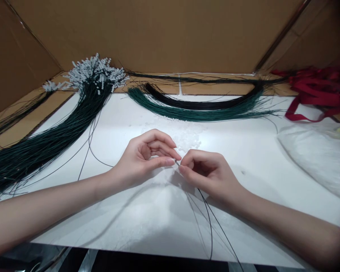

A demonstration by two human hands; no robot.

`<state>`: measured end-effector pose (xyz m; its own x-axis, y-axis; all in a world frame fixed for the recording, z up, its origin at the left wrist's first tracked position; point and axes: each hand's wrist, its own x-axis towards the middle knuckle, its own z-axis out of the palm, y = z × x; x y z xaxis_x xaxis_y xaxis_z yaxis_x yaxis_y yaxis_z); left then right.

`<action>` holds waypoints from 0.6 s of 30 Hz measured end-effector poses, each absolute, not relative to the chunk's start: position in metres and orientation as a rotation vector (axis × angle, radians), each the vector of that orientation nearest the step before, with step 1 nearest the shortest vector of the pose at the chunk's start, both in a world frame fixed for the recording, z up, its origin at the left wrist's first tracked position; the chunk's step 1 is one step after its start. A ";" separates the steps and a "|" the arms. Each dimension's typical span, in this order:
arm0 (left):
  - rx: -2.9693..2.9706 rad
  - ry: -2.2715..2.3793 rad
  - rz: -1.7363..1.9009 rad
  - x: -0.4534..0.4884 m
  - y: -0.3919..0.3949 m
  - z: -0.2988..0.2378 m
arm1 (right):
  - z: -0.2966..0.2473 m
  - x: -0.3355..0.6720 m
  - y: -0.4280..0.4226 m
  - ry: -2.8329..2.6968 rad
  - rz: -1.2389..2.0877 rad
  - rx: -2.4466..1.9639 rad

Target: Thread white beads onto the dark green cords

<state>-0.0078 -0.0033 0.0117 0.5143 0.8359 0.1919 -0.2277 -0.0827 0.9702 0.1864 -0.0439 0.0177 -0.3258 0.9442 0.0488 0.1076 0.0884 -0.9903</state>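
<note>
My left hand (147, 156) and my right hand (208, 172) meet over the middle of a white table (257, 158). Both pinch with thumb and forefinger at the same spot. My right hand pinches the end of a thin dark cord (211, 221) that runs back toward the near edge. My left hand's fingertips press together right at the cord's tip; what they hold is too small to name. Small clear plastic beads (187, 138) lie scattered just beyond the hands.
A thick bundle of dark green cords with white bead tips (59, 128) fans out at the left. Curved green and black cord bundles (198, 107) lie at the back. Red ribbon (317, 92) and a clear plastic bag (317, 155) sit right. Cardboard walls (158, 34) enclose the table.
</note>
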 end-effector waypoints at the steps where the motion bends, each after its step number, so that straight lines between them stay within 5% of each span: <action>1: 1.380 0.580 0.968 -0.008 -0.003 0.012 | 0.018 0.186 -0.044 -1.576 1.331 -1.066; 18: 1.406 0.600 0.948 -0.007 -0.003 0.012 | 0.018 0.187 -0.044 -1.571 1.341 -1.077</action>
